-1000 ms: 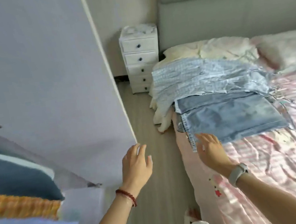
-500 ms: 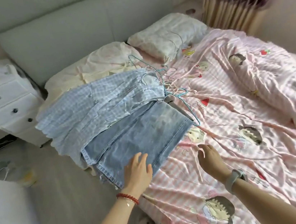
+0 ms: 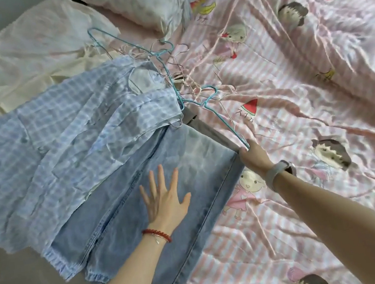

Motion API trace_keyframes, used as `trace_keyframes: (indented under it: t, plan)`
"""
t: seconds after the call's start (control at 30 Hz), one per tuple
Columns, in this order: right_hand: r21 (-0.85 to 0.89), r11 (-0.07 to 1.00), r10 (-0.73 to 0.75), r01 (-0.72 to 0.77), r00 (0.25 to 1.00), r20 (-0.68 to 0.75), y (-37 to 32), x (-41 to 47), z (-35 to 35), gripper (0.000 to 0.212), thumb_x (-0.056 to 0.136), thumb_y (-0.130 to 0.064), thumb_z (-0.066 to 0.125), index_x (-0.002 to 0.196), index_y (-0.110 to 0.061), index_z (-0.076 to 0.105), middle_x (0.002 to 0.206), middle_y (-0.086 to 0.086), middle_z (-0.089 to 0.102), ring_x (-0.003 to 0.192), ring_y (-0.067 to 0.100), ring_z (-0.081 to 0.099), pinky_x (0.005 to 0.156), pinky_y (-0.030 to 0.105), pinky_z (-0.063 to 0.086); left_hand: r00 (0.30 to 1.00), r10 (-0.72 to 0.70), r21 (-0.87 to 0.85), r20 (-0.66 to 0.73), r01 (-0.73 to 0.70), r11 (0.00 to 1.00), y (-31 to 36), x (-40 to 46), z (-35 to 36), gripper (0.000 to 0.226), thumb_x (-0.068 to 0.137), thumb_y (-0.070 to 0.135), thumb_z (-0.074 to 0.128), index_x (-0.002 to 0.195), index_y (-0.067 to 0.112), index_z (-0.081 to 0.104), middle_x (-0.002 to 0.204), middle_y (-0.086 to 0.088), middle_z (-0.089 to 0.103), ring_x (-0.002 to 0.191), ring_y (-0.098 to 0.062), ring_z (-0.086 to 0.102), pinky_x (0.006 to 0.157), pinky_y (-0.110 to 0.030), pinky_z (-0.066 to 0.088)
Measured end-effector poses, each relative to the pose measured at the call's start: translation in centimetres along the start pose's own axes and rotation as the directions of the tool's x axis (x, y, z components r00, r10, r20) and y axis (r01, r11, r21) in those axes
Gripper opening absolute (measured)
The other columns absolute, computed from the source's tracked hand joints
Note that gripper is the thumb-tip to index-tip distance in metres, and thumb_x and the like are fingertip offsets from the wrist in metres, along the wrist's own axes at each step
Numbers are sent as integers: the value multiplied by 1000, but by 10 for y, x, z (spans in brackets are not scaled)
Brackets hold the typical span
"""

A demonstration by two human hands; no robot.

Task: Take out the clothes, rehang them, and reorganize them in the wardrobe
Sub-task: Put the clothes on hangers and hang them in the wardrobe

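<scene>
On the bed's left side lies a blue checked shirt (image 3: 66,134), overlapping folded jeans (image 3: 155,193). Since a moment ago, the left hand (image 3: 163,200) has come down flat on the denim, fingers spread, while the right hand (image 3: 252,154) has reached the jeans' corner and pinches a blue wire hanger (image 3: 212,105). Rehanging looks about to begin.

Pale blues on a pink striped bed

The jeans (image 3: 161,169) are washed light blue denim; the shirt (image 3: 72,123), at their ten o'clock, is a blue-and-white check. The wire hanger (image 3: 220,111) is turquoise. The bed sheet (image 3: 293,80) has pink and white stripes with cartoon children and a red watermelon slice. The pillows (image 3: 33,50) are cream and white. The left hand (image 3: 163,200) wears a red bead bracelet (image 3: 157,235).
</scene>
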State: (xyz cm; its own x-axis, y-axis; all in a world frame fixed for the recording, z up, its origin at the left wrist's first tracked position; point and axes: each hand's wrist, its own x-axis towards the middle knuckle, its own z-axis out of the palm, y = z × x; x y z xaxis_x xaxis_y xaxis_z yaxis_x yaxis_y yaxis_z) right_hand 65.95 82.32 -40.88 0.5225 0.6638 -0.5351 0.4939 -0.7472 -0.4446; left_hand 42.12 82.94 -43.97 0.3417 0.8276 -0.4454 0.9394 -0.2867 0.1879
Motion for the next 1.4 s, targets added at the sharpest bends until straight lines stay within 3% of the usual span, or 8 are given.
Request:
trace_keyframes:
  t: [0.17,0.3,0.43,0.57,0.67,0.97,1.1,1.4]
  plan:
    - [-38,996,76,-78,996,-46,-6,32,11,30,88,-24,40,104,-2,54,108,23,57,102,39,51,91,45,42,993,-3,-12,119,4,1000,-5,26,18,81,85,66,38,146,35,-5,153,-2,-24,139,-29,-22,110,-59,1]
    - [-4,1000,3,-3,994,-106,-16,39,9,34,89,-36,43,100,-4,51,89,13,59,80,35,59,74,41,49,991,-4,-53,132,11,999,-7,31,19,79,84,66,42,146,38,1,154,1,-20,140,-26,-21,111,-58,4]
    - [21,997,-69,70,996,-63,-30,51,-1,37,89,-21,47,55,-9,41,54,6,44,54,26,47,54,30,36,987,-1,-74,158,12,997,-10,34,16,79,83,65,44,145,38,3,154,2,-19,140,-25,-21,111,-57,4]
    - [256,965,18,-53,990,137,-35,55,-4,21,86,-13,50,67,-3,54,63,10,58,53,21,54,53,33,50,989,2,-80,146,10,997,-11,35,17,79,83,65,44,145,39,2,154,2,-19,140,-24,-21,111,-57,4]
    - [317,946,3,-66,981,193,-31,35,13,26,83,-29,60,69,-8,52,63,6,53,56,17,50,48,23,40,991,-7,-80,134,18,997,-10,34,18,79,82,64,46,145,39,6,155,2,-17,140,-25,-19,111,-57,5]
    - [334,942,104,-32,975,-199,-6,-13,43,22,96,-26,42,87,-6,42,78,8,48,73,23,42,63,31,26,995,30,-97,96,-20,995,-5,20,18,72,87,53,49,146,36,12,155,2,-15,140,-24,-19,112,-55,7]
    - [382,921,172,-72,957,-234,17,-41,47,18,95,-24,44,91,-6,47,84,5,48,77,22,41,66,31,25,994,62,-159,85,-48,986,2,-5,17,63,90,44,47,145,35,18,155,5,-13,141,-19,-19,111,-46,17]
    - [440,887,258,-137,939,-228,80,-118,45,12,95,-20,43,88,-10,44,92,19,59,91,39,53,68,36,33,986,123,-252,116,-90,964,24,-76,25,51,94,37,41,143,29,27,156,5,-11,141,-15,-18,115,-38,10]
